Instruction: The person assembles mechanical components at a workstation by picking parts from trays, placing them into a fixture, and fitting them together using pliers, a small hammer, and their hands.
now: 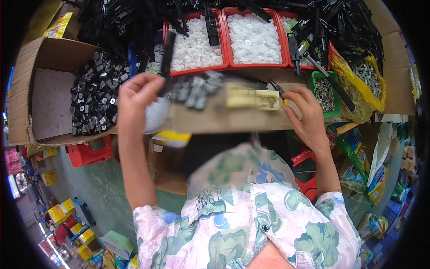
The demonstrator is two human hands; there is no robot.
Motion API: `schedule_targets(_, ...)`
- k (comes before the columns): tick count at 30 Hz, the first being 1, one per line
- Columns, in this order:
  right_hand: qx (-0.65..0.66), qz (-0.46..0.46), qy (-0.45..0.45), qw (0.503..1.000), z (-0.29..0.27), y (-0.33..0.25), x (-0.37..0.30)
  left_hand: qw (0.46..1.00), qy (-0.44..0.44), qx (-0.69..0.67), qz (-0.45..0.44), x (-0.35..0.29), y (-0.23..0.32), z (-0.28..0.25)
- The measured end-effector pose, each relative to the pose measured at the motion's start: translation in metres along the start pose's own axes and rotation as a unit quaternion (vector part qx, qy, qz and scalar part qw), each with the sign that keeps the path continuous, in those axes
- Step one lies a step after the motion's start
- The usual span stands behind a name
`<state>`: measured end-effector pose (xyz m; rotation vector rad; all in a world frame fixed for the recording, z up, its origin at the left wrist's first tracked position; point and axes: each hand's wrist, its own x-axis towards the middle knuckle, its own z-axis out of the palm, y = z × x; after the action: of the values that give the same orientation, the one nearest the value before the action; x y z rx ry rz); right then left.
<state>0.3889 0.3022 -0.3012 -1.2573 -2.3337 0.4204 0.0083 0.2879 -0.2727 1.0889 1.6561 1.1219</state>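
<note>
My left hand [141, 92] is raised at the left of the work board, its fingers pinched on a long black plastic part [168, 51] that points up and away. My right hand [307, 110] is closed on a small tool with a dark pointed tip and yellow handle [277, 87]; its exact kind is partly hidden by the fingers. Beside that tool a pale yellow block [268, 100] with a recess lies on the board. Several grey parts [195, 92] sit between my hands, smeared by blur.
Red trays hold small white pieces [197, 47] and white discs [254, 40]. Black parts [121, 22] are heaped behind. A cardboard box [51, 94] of metal-and-black pieces stands left. At right are a green tray [324, 92] of pins, a hammer [333, 85] and a yellow bag [378, 89].
</note>
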Motion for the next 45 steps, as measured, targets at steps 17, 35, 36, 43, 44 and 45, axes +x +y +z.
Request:
schedule_targets(17,-0.090,-0.142,0.001,0.986,0.046,-0.018,0.024,0.913,0.034,0.267,0.308,-0.027,-0.055,0.084)
schedule_targets(35,-0.150,-0.252,-0.030,0.955,0.061,-0.026,0.033,0.899,0.046,0.302,0.315,0.004,-0.063,0.105)
schedule_targets(36,-0.150,-0.250,-0.029,0.956,0.061,-0.025,0.034,0.903,0.054,0.287,0.316,0.004,-0.064,0.104)
schedule_targets(43,-0.077,-0.229,-0.040,0.970,0.060,-0.021,0.037,0.957,0.071,0.180,0.216,0.002,-0.073,0.095)
schedule_targets(44,-0.058,-0.216,-0.038,0.974,0.060,-0.019,0.037,0.985,0.056,0.087,0.137,0.001,-0.069,0.095)
schedule_targets(45,-0.059,-0.216,-0.039,0.974,0.060,-0.016,0.037,0.998,0.040,-0.008,0.055,0.001,-0.067,0.095)
